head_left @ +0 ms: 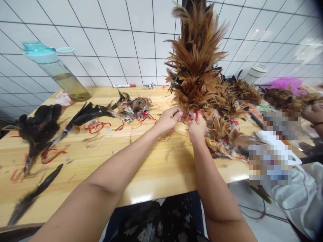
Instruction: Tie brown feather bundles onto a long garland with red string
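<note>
A tall brown feather duster [195, 57] stands upright over the wooden table [141, 168], its tip cut off by the top edge. My left hand [168, 119] pinches the bottom of the feather bundle from the left. My right hand [196, 127] is closed on the same base, where red string [193, 116] is wound. Loose red string trails beneath both hands.
Dark feather bundles [40, 127] and red string scraps [97, 126] lie on the left. Brown feather piles [227, 114] lie on the right. A water bottle [58, 72] leans at the back left, a red marker [123, 86] by the wall. Another person's hand [313, 112] at far right.
</note>
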Action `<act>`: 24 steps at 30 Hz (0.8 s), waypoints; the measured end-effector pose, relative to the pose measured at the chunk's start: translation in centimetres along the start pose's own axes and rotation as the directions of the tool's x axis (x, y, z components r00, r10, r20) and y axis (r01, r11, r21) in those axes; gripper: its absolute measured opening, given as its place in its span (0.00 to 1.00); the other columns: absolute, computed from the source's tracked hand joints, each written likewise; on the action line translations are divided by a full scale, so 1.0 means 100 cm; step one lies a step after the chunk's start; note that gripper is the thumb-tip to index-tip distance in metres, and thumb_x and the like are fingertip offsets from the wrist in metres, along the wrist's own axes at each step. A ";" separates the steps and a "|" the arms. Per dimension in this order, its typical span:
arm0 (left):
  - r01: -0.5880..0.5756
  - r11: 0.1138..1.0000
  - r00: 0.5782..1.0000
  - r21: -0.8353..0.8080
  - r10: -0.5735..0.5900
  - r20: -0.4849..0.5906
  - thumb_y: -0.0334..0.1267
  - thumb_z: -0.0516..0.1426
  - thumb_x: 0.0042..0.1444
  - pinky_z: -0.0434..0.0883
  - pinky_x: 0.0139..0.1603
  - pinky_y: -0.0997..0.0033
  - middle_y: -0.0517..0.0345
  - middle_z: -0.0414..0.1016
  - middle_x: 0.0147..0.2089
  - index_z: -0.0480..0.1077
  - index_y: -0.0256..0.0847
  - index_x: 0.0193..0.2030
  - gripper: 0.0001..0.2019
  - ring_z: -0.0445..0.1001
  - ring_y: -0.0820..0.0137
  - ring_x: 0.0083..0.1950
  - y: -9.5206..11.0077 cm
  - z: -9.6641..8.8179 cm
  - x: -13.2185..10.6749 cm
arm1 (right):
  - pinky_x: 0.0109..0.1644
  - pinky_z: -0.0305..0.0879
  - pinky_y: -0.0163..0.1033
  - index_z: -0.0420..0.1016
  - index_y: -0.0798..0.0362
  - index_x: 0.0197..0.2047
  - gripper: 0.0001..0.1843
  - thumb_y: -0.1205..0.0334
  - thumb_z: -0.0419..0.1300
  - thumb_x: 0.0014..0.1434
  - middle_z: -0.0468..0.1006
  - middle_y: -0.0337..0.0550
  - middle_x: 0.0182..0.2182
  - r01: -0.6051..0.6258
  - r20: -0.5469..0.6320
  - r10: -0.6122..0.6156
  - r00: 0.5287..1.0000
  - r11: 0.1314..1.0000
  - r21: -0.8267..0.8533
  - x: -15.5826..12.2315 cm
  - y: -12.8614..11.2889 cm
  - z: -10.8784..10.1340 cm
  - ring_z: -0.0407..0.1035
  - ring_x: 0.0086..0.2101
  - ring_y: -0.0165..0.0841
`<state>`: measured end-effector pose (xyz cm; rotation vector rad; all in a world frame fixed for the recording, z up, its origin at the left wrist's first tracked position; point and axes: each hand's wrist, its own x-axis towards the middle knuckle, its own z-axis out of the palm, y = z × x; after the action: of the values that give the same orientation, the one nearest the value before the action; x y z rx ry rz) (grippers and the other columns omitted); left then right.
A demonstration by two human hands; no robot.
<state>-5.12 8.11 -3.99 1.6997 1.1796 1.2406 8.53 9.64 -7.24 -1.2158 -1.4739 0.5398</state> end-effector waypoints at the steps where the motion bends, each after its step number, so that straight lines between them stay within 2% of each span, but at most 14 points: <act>1: -0.022 0.996 0.998 0.091 0.026 -0.049 0.38 0.51 0.59 0.65 0.39 0.72 0.60 0.70 0.28 0.67 0.38 0.32 0.09 0.67 0.73 0.31 0.003 0.000 -0.001 | 0.34 0.59 0.37 0.68 0.51 0.32 0.15 0.54 0.47 0.63 0.69 0.38 0.23 -0.012 -0.027 0.011 1.000 0.999 -0.039 0.000 -0.003 -0.002 0.62 0.27 0.31; 3: -0.057 0.975 0.992 0.214 0.080 -0.100 0.35 0.51 0.59 0.63 0.39 0.72 0.60 0.70 0.28 0.68 0.38 0.30 0.08 0.66 0.73 0.32 0.009 0.003 -0.005 | 0.35 0.58 0.37 0.68 0.52 0.30 0.13 0.59 0.47 0.62 0.70 0.39 0.23 -0.033 -0.050 0.027 0.998 0.990 -0.134 -0.001 -0.010 -0.005 0.61 0.27 0.32; 6: -0.072 0.973 0.986 0.221 0.103 -0.130 0.34 0.52 0.57 0.63 0.37 0.72 0.60 0.70 0.27 0.68 0.38 0.28 0.08 0.66 0.73 0.31 0.016 0.014 -0.010 | 0.36 0.57 0.38 0.69 0.53 0.31 0.11 0.66 0.47 0.58 0.71 0.42 0.25 -0.044 -0.043 0.032 0.999 0.948 -0.317 -0.004 -0.021 -0.007 0.62 0.28 0.33; 8: -0.060 0.992 0.979 0.111 0.080 -0.186 0.34 0.52 0.57 0.64 0.38 0.72 0.59 0.70 0.27 0.67 0.37 0.27 0.08 0.66 0.73 0.31 0.019 0.024 -0.013 | 0.36 0.56 0.38 0.69 0.54 0.32 0.11 0.69 0.47 0.57 0.72 0.44 0.28 -0.023 -0.060 -0.004 0.998 0.893 -0.449 -0.007 -0.026 -0.006 0.63 0.30 0.34; 11: -0.033 0.978 0.970 -0.205 -0.018 -0.241 0.35 0.55 0.55 0.67 0.41 0.73 0.58 0.73 0.30 0.69 0.37 0.29 0.06 0.70 0.73 0.35 0.023 0.036 -0.016 | 0.34 0.53 0.38 0.71 0.54 0.36 0.12 0.67 0.46 0.60 0.73 0.47 0.32 0.018 -0.104 -0.099 0.990 0.804 -0.595 -0.010 -0.030 -0.005 0.64 0.31 0.35; 13: 0.011 0.902 0.971 -0.432 -0.112 -0.210 0.37 0.59 0.52 0.68 0.42 0.73 0.58 0.74 0.32 0.70 0.37 0.31 0.06 0.71 0.73 0.36 0.029 0.039 -0.018 | 0.32 0.51 0.38 0.72 0.54 0.38 0.12 0.63 0.47 0.63 0.73 0.47 0.33 0.047 -0.108 -0.158 0.982 0.747 -0.664 -0.011 -0.030 -0.005 0.63 0.30 0.34; 15: 0.064 0.813 0.964 -0.578 -0.199 -0.174 0.40 0.64 0.49 0.69 0.42 0.74 0.58 0.75 0.31 0.70 0.36 0.31 0.09 0.72 0.74 0.36 0.037 0.040 -0.018 | 0.31 0.48 0.38 0.72 0.54 0.38 0.14 0.58 0.47 0.65 0.73 0.47 0.33 0.098 -0.084 -0.226 0.971 0.690 -0.717 -0.011 -0.027 -0.004 0.62 0.28 0.33; 20: 0.082 0.718 0.922 -0.691 -0.318 -0.221 0.40 0.67 0.45 0.70 0.41 0.74 0.58 0.77 0.32 0.74 0.38 0.34 0.12 0.75 0.72 0.40 0.046 0.037 -0.016 | 0.33 0.47 0.39 0.72 0.54 0.35 0.21 0.60 0.41 0.68 0.71 0.45 0.28 0.250 0.000 -0.402 0.916 0.569 -0.784 -0.012 -0.020 0.002 0.60 0.27 0.31; 22: 0.116 0.696 0.891 -0.709 -0.388 -0.236 0.39 0.67 0.46 0.69 0.38 0.75 0.60 0.76 0.29 0.74 0.38 0.32 0.10 0.74 0.73 0.37 0.043 0.035 -0.014 | 0.33 0.47 0.40 0.73 0.54 0.35 0.20 0.61 0.41 0.68 0.71 0.45 0.27 0.287 0.027 -0.444 0.896 0.530 -0.798 -0.014 -0.018 0.005 0.60 0.28 0.32; 24: 0.195 0.655 0.861 -0.730 -0.471 -0.193 0.40 0.66 0.47 0.66 0.31 0.77 0.63 0.71 0.23 0.71 0.38 0.28 0.10 0.71 0.76 0.29 0.040 0.033 -0.013 | 0.34 0.46 0.40 0.73 0.54 0.35 0.19 0.62 0.42 0.68 0.71 0.45 0.27 0.316 0.058 -0.461 0.885 0.506 -0.803 -0.016 -0.018 0.007 0.60 0.28 0.32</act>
<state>-1.11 5.44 -1.74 0.6558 0.9827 1.5356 6.98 7.82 -6.67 -1.4633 -1.8385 -0.6325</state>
